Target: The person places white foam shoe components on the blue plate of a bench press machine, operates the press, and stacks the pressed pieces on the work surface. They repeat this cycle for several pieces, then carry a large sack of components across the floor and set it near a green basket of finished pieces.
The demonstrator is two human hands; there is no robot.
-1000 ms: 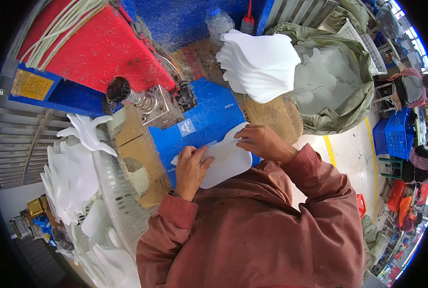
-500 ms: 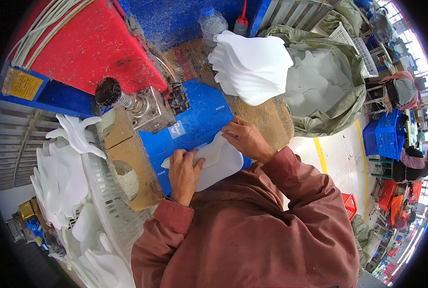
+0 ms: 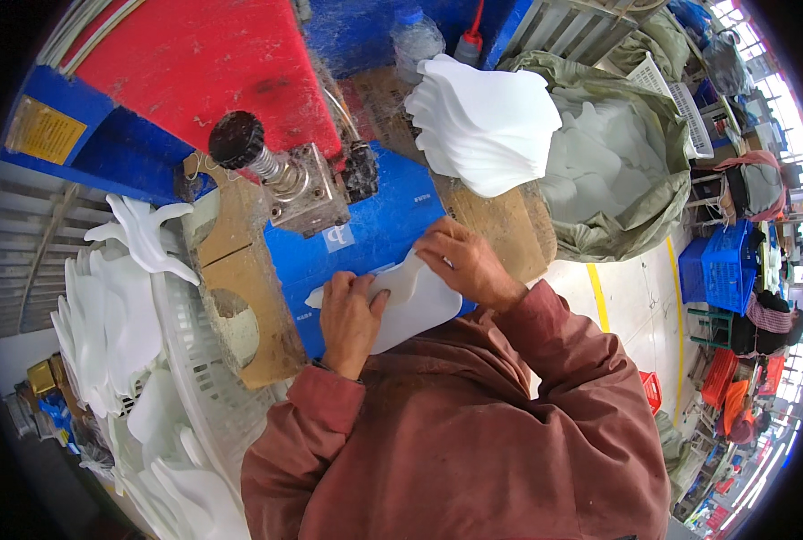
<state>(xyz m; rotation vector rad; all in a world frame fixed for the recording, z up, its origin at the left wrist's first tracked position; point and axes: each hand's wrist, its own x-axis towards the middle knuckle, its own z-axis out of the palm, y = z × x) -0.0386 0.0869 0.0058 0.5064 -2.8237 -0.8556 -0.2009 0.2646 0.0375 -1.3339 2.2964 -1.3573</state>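
A thin white foam-like piece (image 3: 424, 310) lies across the blue work surface (image 3: 392, 193), close against my body, with one layer lapped over the other along its far side. My left hand (image 3: 349, 322) has its thumb and fingers closed on the left part of this piece. At its right end, my right hand (image 3: 475, 263) pinches the raised, curved tip. The fingertips of both hands are partly hidden by the hands themselves. Beyond my right hand, a stack of similar white pieces (image 3: 484, 126) rests on the brown cardboard (image 3: 505, 225).
A red machine head (image 3: 221, 67) with a black knob (image 3: 237, 140) and metal block overhangs the left side. White pieces fill a plastic basket (image 3: 205, 360) at left and a green sack (image 3: 640, 225) at right. A bottle (image 3: 417, 43) stands behind the stack.
The view has shifted slightly, so the machine head appears farther right. Both hands keep their hold on the white piece, with little movement.
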